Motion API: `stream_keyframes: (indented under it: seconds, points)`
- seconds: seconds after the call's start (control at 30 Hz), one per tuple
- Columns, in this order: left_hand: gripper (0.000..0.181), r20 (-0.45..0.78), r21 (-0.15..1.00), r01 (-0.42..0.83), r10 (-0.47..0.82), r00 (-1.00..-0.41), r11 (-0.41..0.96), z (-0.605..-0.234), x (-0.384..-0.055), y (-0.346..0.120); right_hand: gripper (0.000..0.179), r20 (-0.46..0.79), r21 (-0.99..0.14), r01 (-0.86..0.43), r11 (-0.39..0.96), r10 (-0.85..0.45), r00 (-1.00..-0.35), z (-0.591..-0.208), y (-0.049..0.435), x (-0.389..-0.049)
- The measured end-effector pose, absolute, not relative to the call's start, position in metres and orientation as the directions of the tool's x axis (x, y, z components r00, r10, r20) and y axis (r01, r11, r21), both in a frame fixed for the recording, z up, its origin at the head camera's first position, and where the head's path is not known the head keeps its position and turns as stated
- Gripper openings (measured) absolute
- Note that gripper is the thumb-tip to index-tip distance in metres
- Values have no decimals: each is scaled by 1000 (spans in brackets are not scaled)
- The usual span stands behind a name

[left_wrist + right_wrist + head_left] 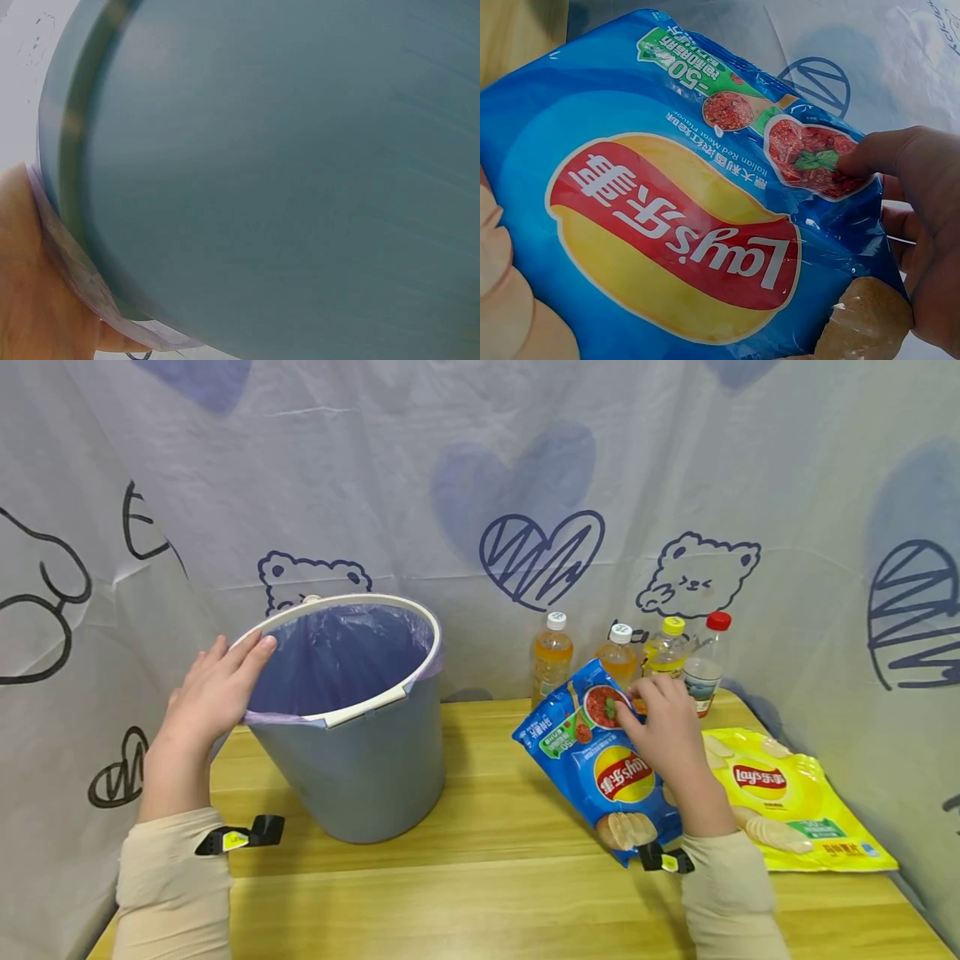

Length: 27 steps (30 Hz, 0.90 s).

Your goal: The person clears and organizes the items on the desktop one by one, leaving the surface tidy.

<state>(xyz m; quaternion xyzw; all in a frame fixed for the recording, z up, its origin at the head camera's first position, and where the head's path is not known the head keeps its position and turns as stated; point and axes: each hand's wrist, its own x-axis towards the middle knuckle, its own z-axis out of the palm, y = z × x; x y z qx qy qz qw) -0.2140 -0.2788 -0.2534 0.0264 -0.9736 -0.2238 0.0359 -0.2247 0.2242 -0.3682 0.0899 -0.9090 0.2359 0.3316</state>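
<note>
A grey-blue trash bin [367,777] stands upright on the left, lined with a thin purple bag [345,647] under a white rim ring [367,708]. My left hand [213,689] rests on the bin's left rim, its fingers reaching over the edge. In the left wrist view, the bin's wall [285,180] fills most of the picture. With thumb and fingers, my right hand [663,731] pinches a blue Lay's chip bag [577,760] by one edge, tilted above the table. The right wrist view shows the thumb on the front of the bag; the other fingers are partly behind it.
Behind the blue bag stand several drink bottles, among them an orange one [552,664] and a red-capped one [705,668]. A yellow Lay's bag [795,810] lies at right. All are on a wooden table [487,893], with a patterned curtain [420,510] behind and at the sides.
</note>
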Motion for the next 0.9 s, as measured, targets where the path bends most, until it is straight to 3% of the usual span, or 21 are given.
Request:
stream_keyframes:
  seconds: [0.9]
  points:
    - [79, 67, 458, -44, -83, -994, 888, -253, -211, -276, 12, 741, -275, -466, 841, -123, -660, -336, 200, -242]
